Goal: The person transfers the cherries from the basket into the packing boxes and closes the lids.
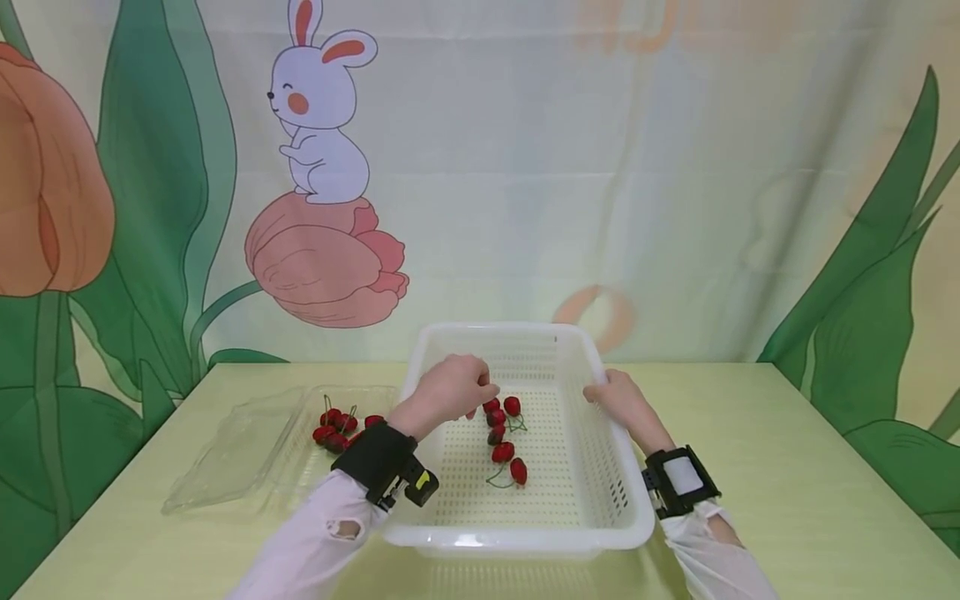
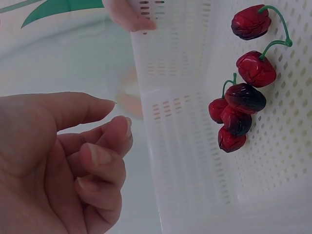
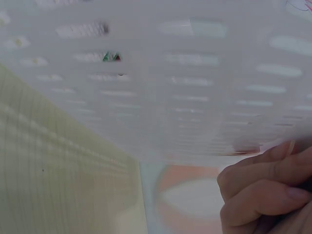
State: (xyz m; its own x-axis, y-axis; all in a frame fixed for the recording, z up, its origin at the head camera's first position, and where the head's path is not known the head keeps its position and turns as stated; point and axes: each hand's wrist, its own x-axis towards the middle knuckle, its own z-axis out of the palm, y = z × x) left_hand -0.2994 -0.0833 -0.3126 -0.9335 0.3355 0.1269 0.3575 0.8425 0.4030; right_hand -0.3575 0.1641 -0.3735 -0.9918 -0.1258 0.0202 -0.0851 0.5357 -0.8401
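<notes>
My left hand [image 1: 452,388] hangs over the left part of a white plastic basket [image 1: 517,540]. Its fingers are loosely bent, and the left wrist view shows a gap between thumb and forefinger with nothing held. Several red cherries [image 1: 518,472], some with green stems, lie in a rough line on the perforated basket floor, just right of that hand. On the basket's right rim, my right hand [image 1: 619,395] grips the edge with curled fingers [image 3: 263,195]. More cherries [image 1: 337,427] sit in a clear plastic container [image 1: 288,475] left of the basket, partly hidden by my left wrist.
The container's clear lid [image 1: 232,454] lies folded out to the left on the pale yellow table [image 1: 795,500]. Behind the table hangs a curtain [image 1: 675,208] printed with a rabbit and tulips. Black straps with devices sit on both wrists.
</notes>
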